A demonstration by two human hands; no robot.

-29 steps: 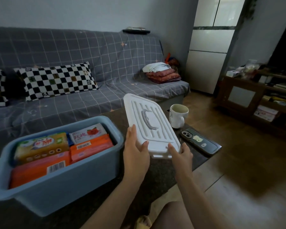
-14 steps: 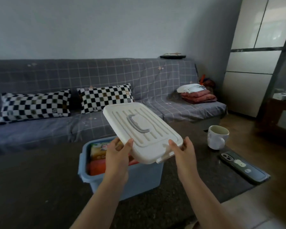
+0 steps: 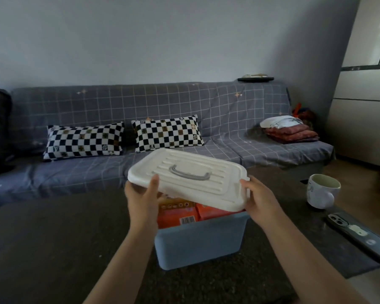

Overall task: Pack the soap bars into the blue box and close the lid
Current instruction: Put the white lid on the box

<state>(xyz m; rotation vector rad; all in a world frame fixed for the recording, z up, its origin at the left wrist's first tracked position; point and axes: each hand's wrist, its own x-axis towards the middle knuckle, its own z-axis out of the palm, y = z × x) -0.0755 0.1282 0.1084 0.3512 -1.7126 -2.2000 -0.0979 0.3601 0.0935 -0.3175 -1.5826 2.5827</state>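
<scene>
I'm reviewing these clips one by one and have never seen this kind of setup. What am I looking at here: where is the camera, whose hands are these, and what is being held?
There is no machine here. A person wears one wide-angle camera on the head, so you look forward and down along their bare arms. The left hand and the right hand each have a grip on one end of a white lid, held tilted over a blue box and not yet seated on it. Orange-wrapped soap bars show inside the box. The box stands on a dark table, with a white mug and a phone to the right. Behind is a grey checked sofa with two chequered cushions.
</scene>
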